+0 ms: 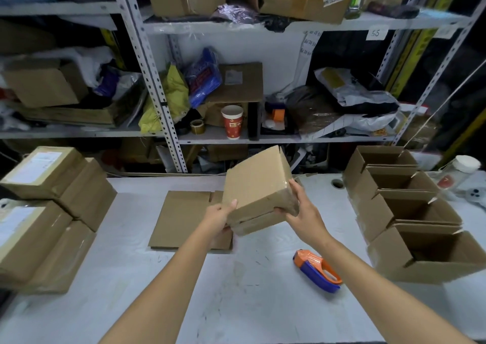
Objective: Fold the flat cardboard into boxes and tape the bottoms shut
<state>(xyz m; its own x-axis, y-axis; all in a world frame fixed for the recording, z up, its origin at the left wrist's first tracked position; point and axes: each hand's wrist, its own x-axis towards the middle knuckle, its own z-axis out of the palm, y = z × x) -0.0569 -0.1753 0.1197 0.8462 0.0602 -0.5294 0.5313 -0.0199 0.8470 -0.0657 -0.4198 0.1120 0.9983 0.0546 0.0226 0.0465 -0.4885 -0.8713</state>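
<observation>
I hold a folded brown cardboard box (256, 186) tilted in the air above the white table (236, 278). Its taped bottom faces me, and clear tape shines along its right edge. My left hand (219, 218) grips the box's lower left corner. My right hand (302, 207) grips its lower right corner, thumb on the face. Under the box, a stack of flat cardboard (184, 217) lies on the table. An orange and blue tape dispenser (317, 270) rests on the table, below and to the right of my right hand.
Several open-topped boxes (410, 212) stand in a row along the table's right side. Sealed, labelled boxes (50, 212) are piled at the left. Metal shelves (168, 107) hold clutter behind the table, among it a red paper cup (232, 121).
</observation>
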